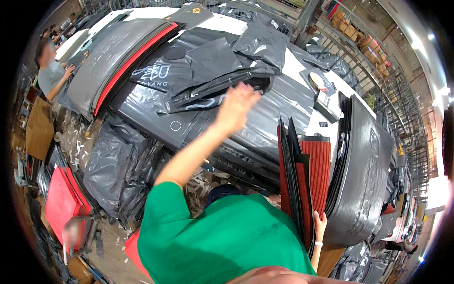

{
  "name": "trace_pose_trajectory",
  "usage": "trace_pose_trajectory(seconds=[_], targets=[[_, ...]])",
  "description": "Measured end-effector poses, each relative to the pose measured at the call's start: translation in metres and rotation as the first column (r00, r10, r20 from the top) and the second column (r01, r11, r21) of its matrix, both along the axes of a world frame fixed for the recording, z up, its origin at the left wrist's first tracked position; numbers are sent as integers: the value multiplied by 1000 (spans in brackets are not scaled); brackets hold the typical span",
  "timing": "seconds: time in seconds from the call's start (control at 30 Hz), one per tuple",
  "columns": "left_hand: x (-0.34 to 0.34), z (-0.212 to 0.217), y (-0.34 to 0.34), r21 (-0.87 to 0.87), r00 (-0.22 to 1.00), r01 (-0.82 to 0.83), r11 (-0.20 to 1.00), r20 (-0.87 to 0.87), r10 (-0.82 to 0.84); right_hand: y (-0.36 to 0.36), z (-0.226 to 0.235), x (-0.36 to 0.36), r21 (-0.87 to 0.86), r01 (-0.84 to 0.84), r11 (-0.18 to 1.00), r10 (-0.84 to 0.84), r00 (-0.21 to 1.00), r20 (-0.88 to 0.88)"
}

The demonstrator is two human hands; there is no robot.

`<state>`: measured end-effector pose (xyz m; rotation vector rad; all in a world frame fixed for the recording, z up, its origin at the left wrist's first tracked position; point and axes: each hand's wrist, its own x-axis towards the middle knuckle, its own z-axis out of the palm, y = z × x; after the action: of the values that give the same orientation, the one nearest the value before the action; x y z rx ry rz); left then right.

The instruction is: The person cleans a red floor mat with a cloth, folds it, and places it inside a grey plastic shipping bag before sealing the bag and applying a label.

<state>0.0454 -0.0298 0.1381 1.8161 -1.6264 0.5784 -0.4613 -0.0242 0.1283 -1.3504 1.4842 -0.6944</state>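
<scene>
Head view: the left hand is stretched out over the counter with fingers spread open and holding nothing, hovering just above a heap of dark grey plastic bags; the right hand, low at the counter's near edge, has its fingers curled around the bottom of an upright stack of black and red mats; just to the right of these stands a thick curved pile of grey mats; another person works at the far left end.
</scene>
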Motion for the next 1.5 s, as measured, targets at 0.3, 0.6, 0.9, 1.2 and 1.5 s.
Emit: trace_pose_trajectory(seconds=[0.3,0.6,0.9,1.2,1.5], targets=[[157,-102,-5,715,864,-312,626,-60,499,15,-11,-18,-4,-11,1000,11,999,-34],[101,-97,-19,232,936,46,972,-350,39,56,9,-28,-15,70,997,-71,983,-167],[171,-151,-1,513,838,-428,744,-82,539,48,4,-28,20,101,995,-98,989,-114],[-14,-55,91,742,836,415,526,-540,102,49,-8,-47,23,193,981,-192,981,-42],[-108,-146,83,666,907,-131,734,-218,360,16,-5,-17,29,-38,999,38,999,5]])
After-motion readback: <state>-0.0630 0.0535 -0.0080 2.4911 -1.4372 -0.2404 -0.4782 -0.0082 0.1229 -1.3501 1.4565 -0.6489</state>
